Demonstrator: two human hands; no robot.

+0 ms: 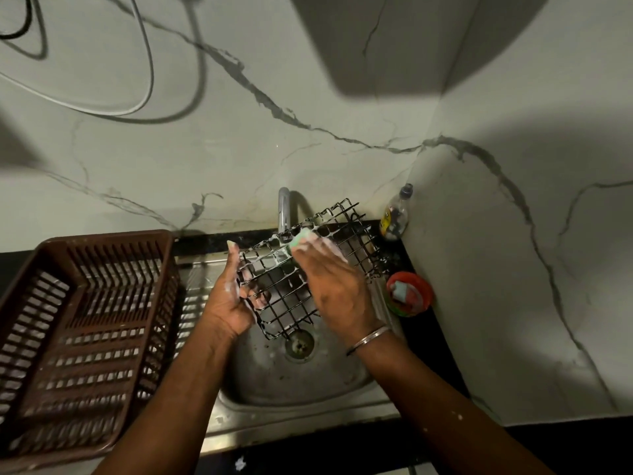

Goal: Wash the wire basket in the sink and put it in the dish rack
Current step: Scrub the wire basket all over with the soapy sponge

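A black wire grid basket (pixel 284 289), streaked with white foam, is held up over the stainless steel sink (pixel 308 382), above its drain (pixel 300 342). The left hand (pixel 230 303) grips the basket's left edge, fingers curled through the wires. The right hand (pixel 334 286) holds a green sponge (pixel 301 242) against the upper wires, close to the chrome tap (pixel 284 209); the thumb is hidden, so how it clamps the sponge cannot be told. No water is visibly running.

The basket is tilted, its long axis running from a low corner near the drain up and away to the right, towards the corner of the wall where a small clear bottle (pixel 397 216) stands. A red bowl (pixel 424 293) holding soap sits just right of the sink.

The brown slotted plastic dish rack (pixel 85 320) stands on the table just left of the sink, on the left hand's side. Scrubbing looks to be under way, with rinsing yet to come; the left hand, already gripping the basket and nearer the rack, seems the better placed to carry it across.
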